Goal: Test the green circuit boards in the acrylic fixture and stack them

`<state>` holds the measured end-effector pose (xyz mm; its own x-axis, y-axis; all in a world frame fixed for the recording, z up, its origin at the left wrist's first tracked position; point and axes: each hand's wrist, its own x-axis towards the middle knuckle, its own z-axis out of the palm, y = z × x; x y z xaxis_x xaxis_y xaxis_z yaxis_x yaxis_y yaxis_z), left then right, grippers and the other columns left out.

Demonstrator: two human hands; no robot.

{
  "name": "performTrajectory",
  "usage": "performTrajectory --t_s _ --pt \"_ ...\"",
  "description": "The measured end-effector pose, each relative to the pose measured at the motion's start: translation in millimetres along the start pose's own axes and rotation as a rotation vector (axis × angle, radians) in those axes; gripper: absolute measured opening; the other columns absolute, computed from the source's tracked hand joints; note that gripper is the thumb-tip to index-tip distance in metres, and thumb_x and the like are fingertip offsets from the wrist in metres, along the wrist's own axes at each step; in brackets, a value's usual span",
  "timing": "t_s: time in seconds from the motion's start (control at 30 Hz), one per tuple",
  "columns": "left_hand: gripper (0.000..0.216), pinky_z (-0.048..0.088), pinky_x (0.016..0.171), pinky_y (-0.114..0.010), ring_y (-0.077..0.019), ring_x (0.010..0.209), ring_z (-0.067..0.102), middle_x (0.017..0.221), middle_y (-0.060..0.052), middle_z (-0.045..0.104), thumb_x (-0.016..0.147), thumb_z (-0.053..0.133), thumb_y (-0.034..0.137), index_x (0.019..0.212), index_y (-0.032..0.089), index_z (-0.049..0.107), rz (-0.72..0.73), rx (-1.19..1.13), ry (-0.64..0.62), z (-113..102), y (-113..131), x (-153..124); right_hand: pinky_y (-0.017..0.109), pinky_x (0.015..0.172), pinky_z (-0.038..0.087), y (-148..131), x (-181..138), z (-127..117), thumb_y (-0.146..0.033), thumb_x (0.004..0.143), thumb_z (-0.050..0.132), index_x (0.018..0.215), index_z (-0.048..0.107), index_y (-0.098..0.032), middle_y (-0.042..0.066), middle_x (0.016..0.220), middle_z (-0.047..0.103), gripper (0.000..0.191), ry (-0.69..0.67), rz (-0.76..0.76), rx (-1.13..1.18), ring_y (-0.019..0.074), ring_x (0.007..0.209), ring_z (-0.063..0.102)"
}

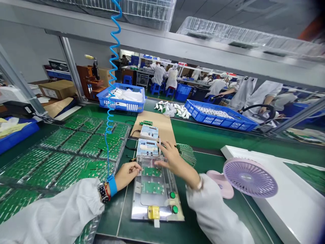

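Observation:
A metal test fixture (155, 210) with a clear lid, two green buttons and a yellow switch lies on the green mat before me. Two green circuit boards (152, 179) sit inside it. My left hand (127, 174) rests at the fixture's left edge, fingers curled, with nothing visibly in it. My right hand (170, 158) hovers over the fixture's far end, fingers spread, touching near the upper board. Two small meters (147, 147) stand just beyond.
Clear trays of green boards (76, 149) fill the left. A lilac fan (247, 177) and a white box (291, 200) stand at the right. Blue baskets (122, 98) and a cardboard sheet (159, 123) lie behind. A blue coiled hose (111, 84) hangs down. Other workers sit far off.

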<state>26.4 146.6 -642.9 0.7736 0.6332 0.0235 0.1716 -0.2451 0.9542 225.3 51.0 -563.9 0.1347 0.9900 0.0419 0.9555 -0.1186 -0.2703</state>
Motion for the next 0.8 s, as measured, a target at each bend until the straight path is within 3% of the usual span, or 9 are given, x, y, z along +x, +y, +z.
performTrajectory --t_s 0.07,0.13,0.3,0.47,0.6,0.7,0.8 --pt "0.025 0.030 0.050 -0.021 -0.0119 0.053 0.042 0.058 0.001 0.048 0.075 0.049 0.034 0.077 0.012 0.060 -0.004 -0.008 0.001 0 0 0 0.050 0.098 0.034 -21 -38 2 -0.039 0.084 0.049 0.132 0.039 -0.022 0.013 0.132 0.043 0.051 0.112 0.002 -0.049 0.0321 0.125 0.035" --pt "0.025 0.028 0.049 -0.021 -0.0112 0.051 0.039 0.055 0.003 0.044 0.074 0.049 0.034 0.077 0.012 0.060 -0.020 -0.013 -0.003 0 0 0 0.045 0.083 0.047 -39 -74 9 -0.033 0.088 0.042 0.128 0.044 -0.025 0.011 0.110 0.060 0.041 0.145 -0.030 0.044 0.0282 0.102 0.055" --pt "0.024 0.029 0.049 -0.021 -0.0114 0.051 0.040 0.053 0.003 0.042 0.075 0.049 0.033 0.077 0.012 0.060 -0.039 0.003 -0.003 0 1 0 0.027 0.055 0.051 -55 -127 47 -0.028 0.083 0.048 0.110 0.057 -0.027 0.005 0.077 0.068 0.029 0.072 -0.117 0.324 0.0188 0.064 0.064" --pt "0.025 0.033 0.052 -0.023 -0.0133 0.054 0.044 0.057 0.001 0.048 0.074 0.048 0.034 0.078 0.012 0.061 -0.041 0.024 -0.003 -1 -1 0 0.020 0.040 0.041 -65 -131 86 -0.034 0.079 0.053 0.082 0.065 -0.020 0.001 0.052 0.059 0.019 0.131 -0.051 0.638 0.0096 0.040 0.047" --pt "0.027 0.034 0.053 -0.023 -0.0140 0.057 0.047 0.062 -0.001 0.054 0.073 0.048 0.036 0.077 0.013 0.061 -0.048 0.040 -0.005 -2 0 0 0.016 0.032 0.030 -83 -118 95 -0.051 0.077 0.053 0.074 0.066 -0.018 -0.005 0.039 0.042 0.036 0.130 -0.116 0.863 0.0051 0.031 0.032" --pt "0.031 0.037 0.054 -0.023 -0.0157 0.059 0.051 0.064 -0.003 0.058 0.072 0.050 0.042 0.076 0.014 0.062 -0.057 0.050 -0.007 -2 5 1 0.015 0.037 0.037 -89 -106 92 -0.060 0.079 0.046 0.073 0.067 -0.016 -0.003 0.042 0.045 0.049 0.056 -0.218 0.898 0.0054 0.035 0.039" --pt "0.038 0.044 0.061 -0.027 -0.0201 0.067 0.057 0.070 -0.005 0.064 0.068 0.054 0.052 0.074 0.016 0.064 -0.065 0.059 -0.010 -3 10 2 0.014 0.048 0.044 -87 -102 80 -0.056 0.083 0.040 0.082 0.067 -0.021 -0.001 0.058 0.060 0.045 -0.008 -0.308 0.814 0.0072 0.049 0.055"
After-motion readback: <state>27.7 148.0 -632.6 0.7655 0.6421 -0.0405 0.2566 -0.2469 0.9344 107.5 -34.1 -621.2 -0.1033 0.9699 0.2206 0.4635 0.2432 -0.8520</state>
